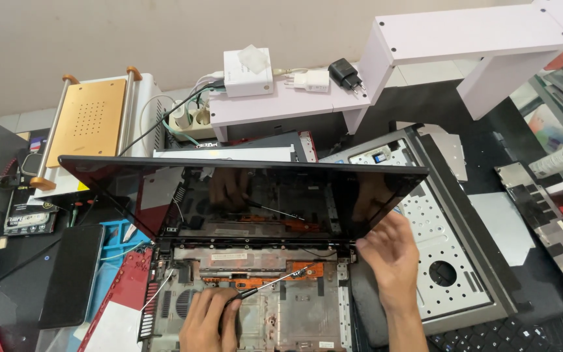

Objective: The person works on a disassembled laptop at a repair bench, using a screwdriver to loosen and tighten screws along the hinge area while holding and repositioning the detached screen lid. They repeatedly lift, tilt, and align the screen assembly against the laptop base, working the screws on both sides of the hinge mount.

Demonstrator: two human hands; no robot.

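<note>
An opened laptop base (307, 313) lies in front of me with its inner frame and copper heat pipe (275, 274) exposed. Its dark glossy screen (255, 195) stands tilted up behind it and mirrors my hands. My left hand (210, 319) grips the black handle of a thin screwdriver (272, 283), whose tip points up-right at the copper part near the hinge. My right hand (392, 251) rests at the screen's lower right corner by the hinge, fingers bent on the edge.
A grey perforated laptop cover (444, 248) lies to the right. A dark phone (73, 274) sits at left, beside a blue mat. Behind are a gold-plate machine (89, 120), a power strip, chargers (343, 73) on a white shelf (294, 101), and metal panels at far right.
</note>
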